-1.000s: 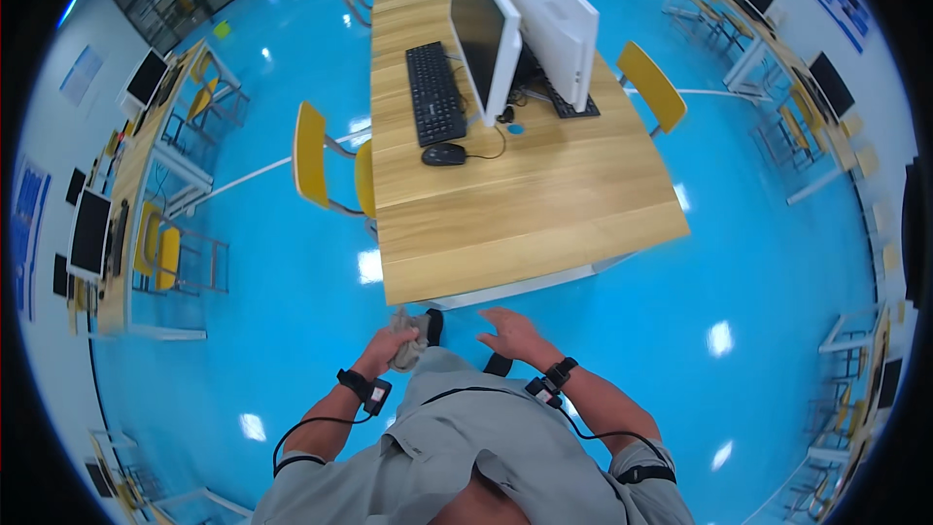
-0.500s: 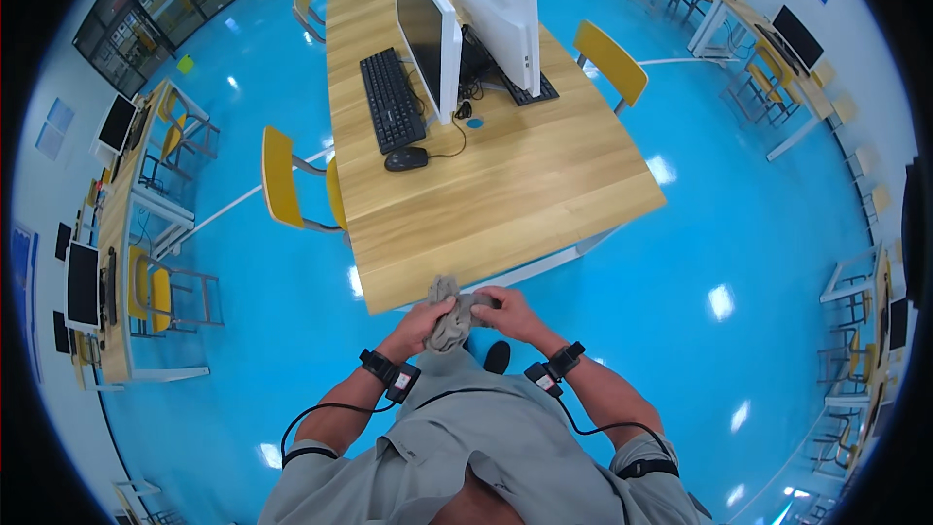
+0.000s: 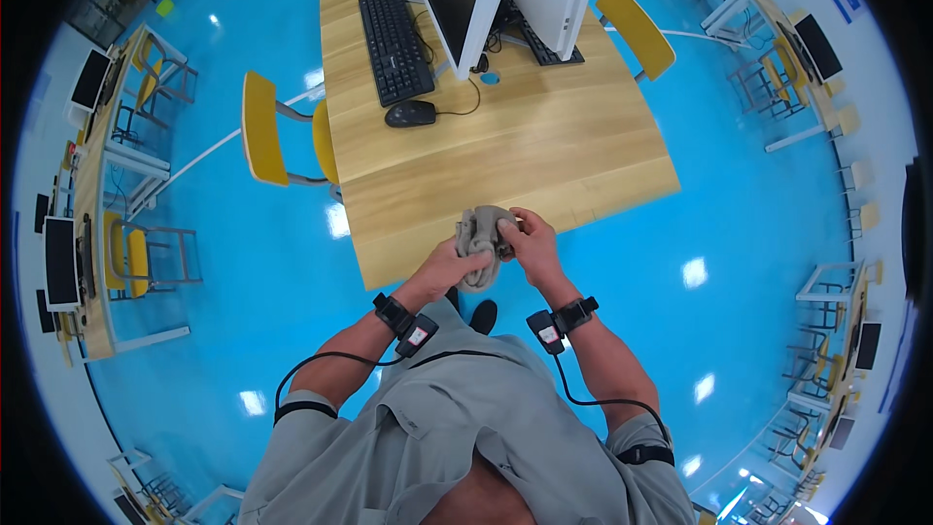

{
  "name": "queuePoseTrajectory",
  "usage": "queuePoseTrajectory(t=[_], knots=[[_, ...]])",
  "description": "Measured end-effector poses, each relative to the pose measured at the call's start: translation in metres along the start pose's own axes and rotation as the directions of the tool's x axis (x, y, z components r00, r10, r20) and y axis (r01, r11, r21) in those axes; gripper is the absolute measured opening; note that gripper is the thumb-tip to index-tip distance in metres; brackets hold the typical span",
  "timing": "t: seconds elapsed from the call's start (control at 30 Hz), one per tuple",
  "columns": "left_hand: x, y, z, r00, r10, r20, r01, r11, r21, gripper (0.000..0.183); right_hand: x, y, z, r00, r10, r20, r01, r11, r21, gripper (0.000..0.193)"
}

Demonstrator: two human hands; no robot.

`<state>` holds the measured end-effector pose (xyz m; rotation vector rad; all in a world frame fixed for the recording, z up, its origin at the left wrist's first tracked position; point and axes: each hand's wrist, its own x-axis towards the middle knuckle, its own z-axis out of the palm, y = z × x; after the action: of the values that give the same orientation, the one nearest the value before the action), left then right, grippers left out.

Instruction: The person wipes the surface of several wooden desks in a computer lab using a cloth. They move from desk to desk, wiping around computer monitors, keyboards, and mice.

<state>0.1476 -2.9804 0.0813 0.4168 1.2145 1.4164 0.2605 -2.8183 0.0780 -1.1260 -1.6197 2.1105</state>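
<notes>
A bunched grey cloth is held between both hands at the near edge of the wooden table. My left hand grips its left side, thumb lying across the folds. On the other side my right hand is closed on the cloth's upper right part, thumb on top and fingers curled behind. Whether the cloth touches the tabletop I cannot tell. Each wrist wears a black strap with a small boxed device and a cable running up the arm.
Farther up the table are a black keyboard, a black mouse and two back-to-back white monitors. A yellow chair stands at the left side, another yellow chair at the right. Desks with screens line both walls.
Both hands have moved forward and slightly right with the cloth, up to the table's near edge. The cloth looks more tightly bunched. The table appears nearer in the view.
</notes>
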Motion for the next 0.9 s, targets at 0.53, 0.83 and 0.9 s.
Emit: queuePoseTrajectory(t=[0.53,0.83,0.9], knots=[[0.010,0.035,-0.043,0.933,-0.311,0.181,0.309,0.950,0.037,0.070,0.002,0.004,0.043,0.964,-0.108,0.241,0.173,0.949,-0.264,0.060],[0.000,0.015,-0.118,0.959,0.051,-0.280,0.138,0.777,0.614,0.060,0.052,-0.018,0.022,0.993,-0.110,0.050,0.117,0.977,-0.178,0.052],[-0.014,0.026,-0.131,0.922,0.135,-0.363,0.182,0.678,0.713,0.058,0.065,-0.009,0.003,0.913,-0.408,-0.009,0.346,0.785,-0.513,0.057]])
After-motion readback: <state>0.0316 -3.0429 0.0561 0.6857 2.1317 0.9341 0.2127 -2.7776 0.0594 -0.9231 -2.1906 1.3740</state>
